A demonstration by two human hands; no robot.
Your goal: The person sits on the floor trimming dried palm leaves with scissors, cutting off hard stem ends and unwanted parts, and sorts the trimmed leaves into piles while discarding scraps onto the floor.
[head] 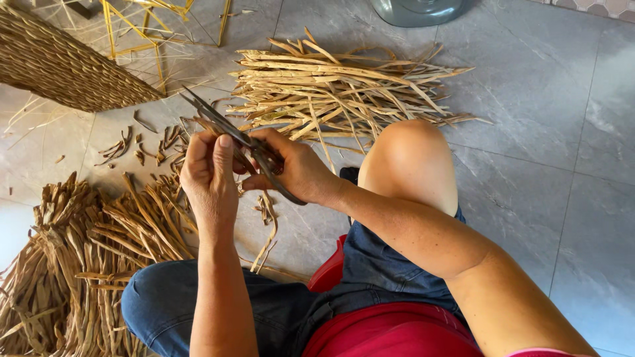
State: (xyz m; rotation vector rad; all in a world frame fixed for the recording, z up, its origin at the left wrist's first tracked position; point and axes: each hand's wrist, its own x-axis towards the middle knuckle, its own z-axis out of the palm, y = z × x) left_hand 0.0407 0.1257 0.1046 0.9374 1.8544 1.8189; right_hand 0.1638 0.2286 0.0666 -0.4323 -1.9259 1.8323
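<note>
While the knees rest apart above the tiled floor (529,132), a pair of scissors (231,132) is gripped in the right hand (294,168), fingers closed through the handles, blades pointing up and left. A dried reed strip (268,228) is pinched between thumb and fingers of the left hand (208,172) and hangs down below the hands. Trimming of the strip's end seems to be in hand; a clean cut would call for the strip to be held taut against the blades. Untrimmed strips (337,89) lie ahead, a bundled heap (73,264) at the left, cut scraps (142,142) between them.
</note>
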